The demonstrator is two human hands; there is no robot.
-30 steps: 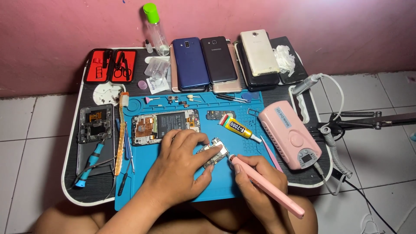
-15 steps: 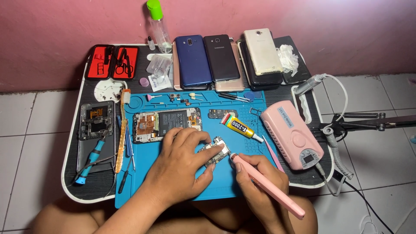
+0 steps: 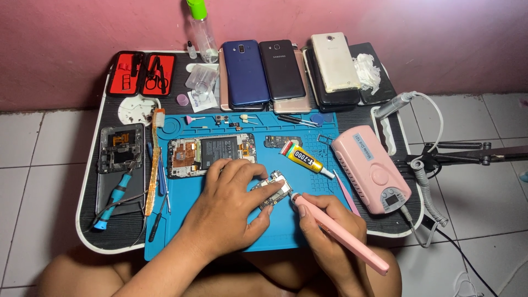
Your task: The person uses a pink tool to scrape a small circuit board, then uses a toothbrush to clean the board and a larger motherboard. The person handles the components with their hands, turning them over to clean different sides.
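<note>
My left hand pinches a small phone circuit board against the blue work mat. In my right hand is a pink pen-shaped rotary tool, held like a pencil, its tip touching the board's right edge. An opened phone with its battery showing lies just above my left hand. A tube of glue rests to the right of it.
A pink control box sits at the mat's right, its coiled cord trailing off. Several phones line the tray's far edge by a clear bottle. A red tool case, a phone frame, a screwdriver and tweezers lie left.
Both hands stay on the board and tool with only slight shifts. The view has tilted a little, so everything sits slightly lower in frame.
</note>
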